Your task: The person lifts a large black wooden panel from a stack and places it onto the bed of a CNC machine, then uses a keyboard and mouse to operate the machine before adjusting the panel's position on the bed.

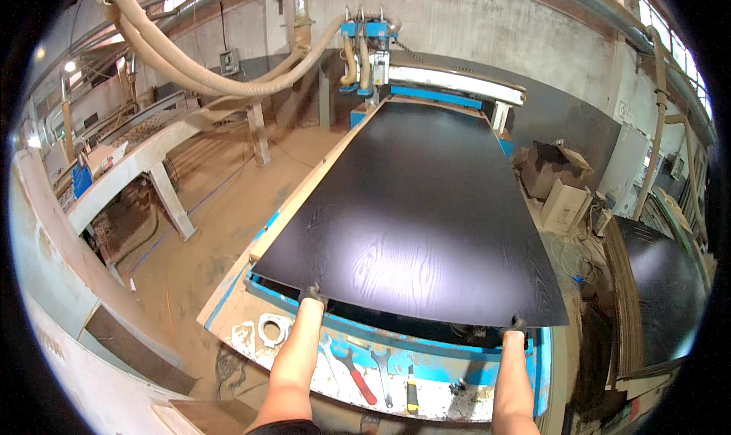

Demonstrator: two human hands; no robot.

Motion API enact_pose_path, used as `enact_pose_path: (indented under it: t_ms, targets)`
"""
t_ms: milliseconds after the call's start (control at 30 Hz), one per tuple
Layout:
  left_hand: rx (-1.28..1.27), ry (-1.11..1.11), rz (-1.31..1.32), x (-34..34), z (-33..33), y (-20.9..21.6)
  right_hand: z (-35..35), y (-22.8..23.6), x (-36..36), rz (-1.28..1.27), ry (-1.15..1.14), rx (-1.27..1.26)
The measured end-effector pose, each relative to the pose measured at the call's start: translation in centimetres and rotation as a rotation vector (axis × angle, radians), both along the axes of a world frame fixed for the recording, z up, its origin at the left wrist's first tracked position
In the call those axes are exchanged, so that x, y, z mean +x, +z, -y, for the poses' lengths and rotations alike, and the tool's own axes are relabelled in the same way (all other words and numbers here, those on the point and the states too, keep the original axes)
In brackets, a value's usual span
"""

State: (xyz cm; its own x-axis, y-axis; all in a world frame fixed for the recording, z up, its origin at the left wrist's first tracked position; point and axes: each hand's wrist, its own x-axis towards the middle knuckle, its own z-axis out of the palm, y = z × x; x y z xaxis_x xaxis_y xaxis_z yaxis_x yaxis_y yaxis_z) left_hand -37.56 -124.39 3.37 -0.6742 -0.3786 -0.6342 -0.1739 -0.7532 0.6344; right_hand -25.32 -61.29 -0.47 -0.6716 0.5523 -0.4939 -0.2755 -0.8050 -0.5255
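A large black board (411,199) with a glossy wood-grain face stretches away from me over a blue-framed machine bed. Its near edge shows a dark gap beneath it. At the left part of this edge, my left hand (312,293), in a dark glove, grips the board. Near the right corner my right hand (517,324), also dark-gloved, is closed on the same edge. The fingers of both are partly hidden by the board. Below it, on the worn white and blue ledge (442,401), lie wrenches (381,374), a red-handled tool (359,379) and a yellow-and-black utility knife (412,391).
A blue and white gantry head (367,54) with dust hoses (228,85) stands at the bed's far end. More dark boards (662,283) are stacked at the right, near open cardboard boxes (554,172). A white metal frame (164,149) runs along the left.
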Motion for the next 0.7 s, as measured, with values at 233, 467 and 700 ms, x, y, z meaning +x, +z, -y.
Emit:
enact_pose_path:
  t_ms: [233,467,700]
  targets:
    - [0.016,-0.055,-0.043,1.0,-0.7,0.8,2.1,2.4,3.4,-0.008,-0.089,-0.078]
    - [0.059,-0.077,-0.118,6.9,-2.5,0.0,1.3,3.1,8.4,0.025,-0.135,-0.017]
    - [0.24,-0.279,-0.254,18.2,-14.0,1.0,-3.0,0.2,14.2,-0.099,-0.28,0.02]
